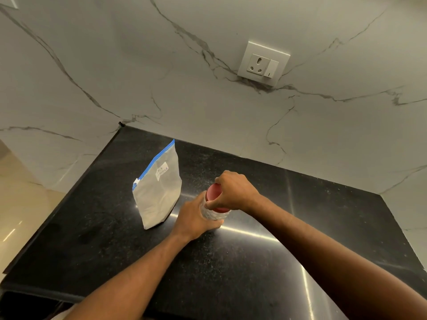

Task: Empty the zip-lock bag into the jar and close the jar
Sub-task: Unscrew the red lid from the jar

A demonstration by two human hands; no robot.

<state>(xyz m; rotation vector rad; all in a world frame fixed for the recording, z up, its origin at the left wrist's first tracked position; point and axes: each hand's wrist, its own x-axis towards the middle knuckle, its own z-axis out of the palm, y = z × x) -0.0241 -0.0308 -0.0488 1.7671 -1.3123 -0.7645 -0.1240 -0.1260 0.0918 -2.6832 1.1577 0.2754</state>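
Jar point(211, 213) stands on the black table point(254, 262), approx. mid-table, w/ its red lid point(213, 192) on top. Clear ribbed body, only a strip of it shows btwn the two hands; can't tell what's inside. Left hand point(194, 218) is wrapped round the jar's body from the left, fingers curled about it, holding it low near the table. Right hand point(233, 190) comes over from the right and grips the lid, thumb on the near edge, fingers curled over the far rim. Can't tell whether the lid is screwed tight or just sitting there. Both forearms bare.

Just left of the jar and close by the left hand, the zip-lock bag point(158, 192) stands upright on the table, leaning a bit; can't tell if it touches the hand. Blue zip strip point(153, 162) runs along its top edge, w/ a white slider at the lower end. Small white label point(162, 173) on the facing side, handwritten, "POWDER" approx., rest not legible. Bag looks pale and bulky.

Behind, a white marble wall point(138, 77) w/ grey veins meets the table's back edge. Wall socket point(263, 63) w/ a switch sits up and to the right of the jar. Beige floor point(16, 204) at far left.
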